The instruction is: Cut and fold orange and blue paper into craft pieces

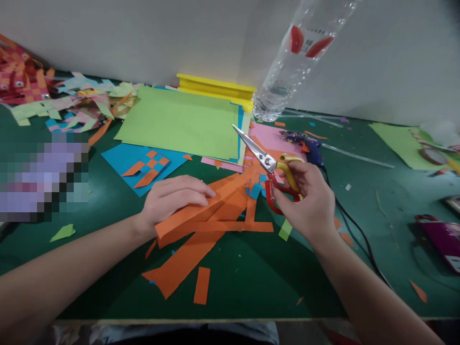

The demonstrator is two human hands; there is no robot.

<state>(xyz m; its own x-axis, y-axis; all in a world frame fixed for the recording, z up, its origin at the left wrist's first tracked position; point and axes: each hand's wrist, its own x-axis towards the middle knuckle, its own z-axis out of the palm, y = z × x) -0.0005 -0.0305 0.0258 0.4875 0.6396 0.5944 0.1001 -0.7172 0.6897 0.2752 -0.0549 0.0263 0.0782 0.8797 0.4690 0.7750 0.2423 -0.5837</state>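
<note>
My left hand [176, 199] is closed over a long folded orange paper strip [187, 218], its thumb hidden. More orange strips lie beneath it, some crossing one another. My right hand [309, 199] grips scissors [266, 160] with one red and one yellow handle loop. Their silver blades lie together and point up and to the left, above the paper pile. A small woven orange and blue paper fish [151, 167] rests on a blue sheet [120, 155] beyond my left hand. One short orange piece [201, 286] lies apart near the table's front edge.
Green sheets [179, 120] are stacked at the back beside a yellow folded strip [215, 88]. A plastic bottle [294, 62] stands behind the scissors. A dark blue glue gun [312, 148] with a black cord lies right. Woven paper pieces [89, 103] heap at far left.
</note>
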